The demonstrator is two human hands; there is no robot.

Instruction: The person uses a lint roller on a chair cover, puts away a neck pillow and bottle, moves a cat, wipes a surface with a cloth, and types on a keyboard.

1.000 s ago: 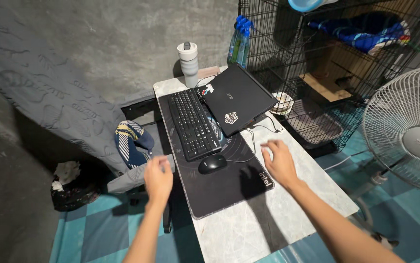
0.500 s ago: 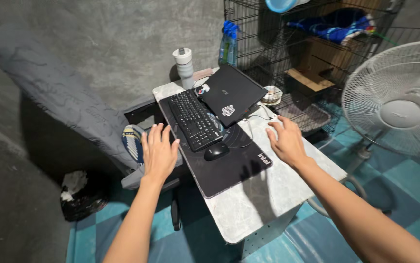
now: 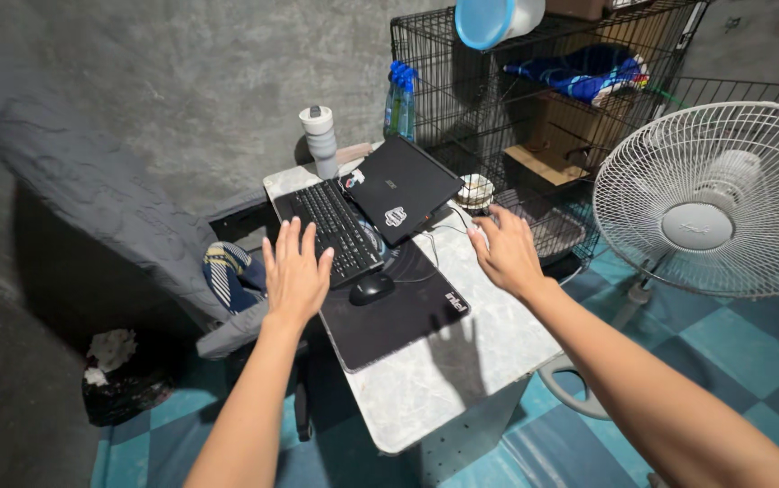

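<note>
My left hand (image 3: pixel 295 274) hovers with fingers spread over the left edge of the black desk mat (image 3: pixel 398 316), just left of the black keyboard (image 3: pixel 330 225) and the black mouse (image 3: pixel 371 288). My right hand (image 3: pixel 503 250) is open above the right edge of the marble-look table (image 3: pixel 461 361), close to the cables beside the shut black laptop (image 3: pixel 401 188). Neither hand holds anything.
A grey tumbler (image 3: pixel 321 142) and blue spray bottles (image 3: pixel 398 99) stand at the table's back. A wire cage (image 3: pixel 534 108) with a blue bowl (image 3: pixel 487 20) on top is behind. A white fan (image 3: pixel 719 201) stands right. A grey mattress (image 3: pixel 91 190) leans left, a dark bag (image 3: pixel 118 380) below.
Both hands have moved forward toward the laptop and keyboard. The left hand opened from a loose curl to spread fingers. The view shifted, bringing the fan fully into sight.
</note>
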